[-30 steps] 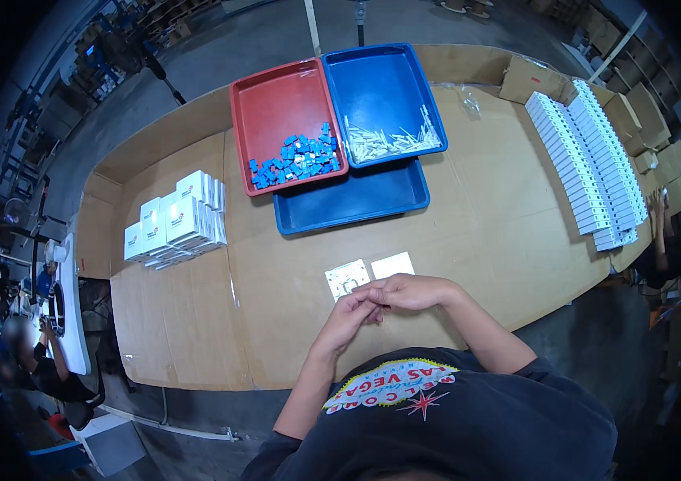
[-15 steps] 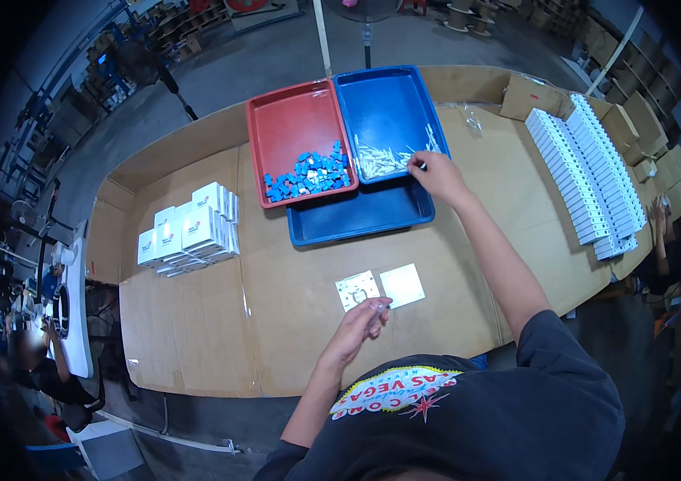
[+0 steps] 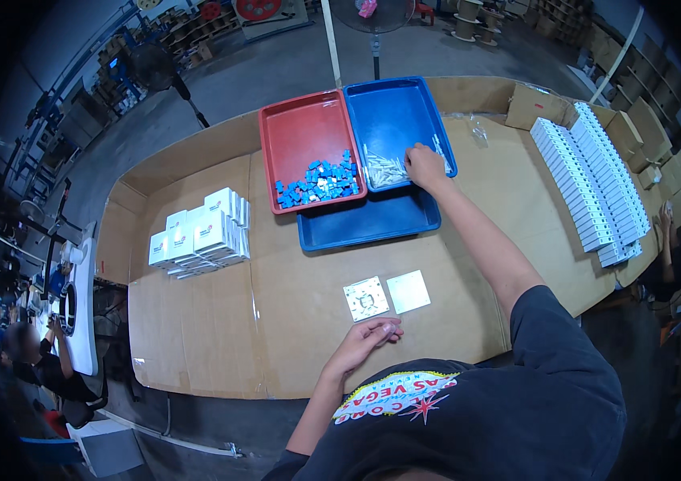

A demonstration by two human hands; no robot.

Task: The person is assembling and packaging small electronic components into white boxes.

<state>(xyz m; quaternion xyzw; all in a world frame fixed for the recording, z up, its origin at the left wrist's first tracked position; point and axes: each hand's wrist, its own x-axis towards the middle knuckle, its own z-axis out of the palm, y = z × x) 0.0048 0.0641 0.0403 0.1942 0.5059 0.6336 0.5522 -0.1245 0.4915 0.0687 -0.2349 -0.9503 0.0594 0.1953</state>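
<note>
My right hand (image 3: pixel 426 167) reaches over the near right part of the blue tray (image 3: pixel 393 104), among thin whitish pieces (image 3: pixel 386 169) that look like screws or plugs. Its fingers point down and are bunched; what they grip is hidden. My left hand (image 3: pixel 366 340) rests low over the cardboard with curled fingers. Something small and pale may be at its fingertips, too small to name. Just beyond it lie two square white plates: one with cut-outs and markings (image 3: pixel 366 300), the other plain (image 3: pixel 409 292).
Left of the blue tray is a red tray (image 3: pixel 305 122) with small blue parts (image 3: pixel 320 183). Another blue tray (image 3: pixel 368 229) sits under both. White boxes (image 3: pixel 200 232) are stacked at left; long rows of white pieces (image 3: pixel 589 184) stand at right. Cardboard walls (image 3: pixel 184 138) edge the table.
My left hand has drawn back toward me, off the edge of the plates. My right hand has shifted slightly left over the whitish pieces. The whole view has tilted a little.
</note>
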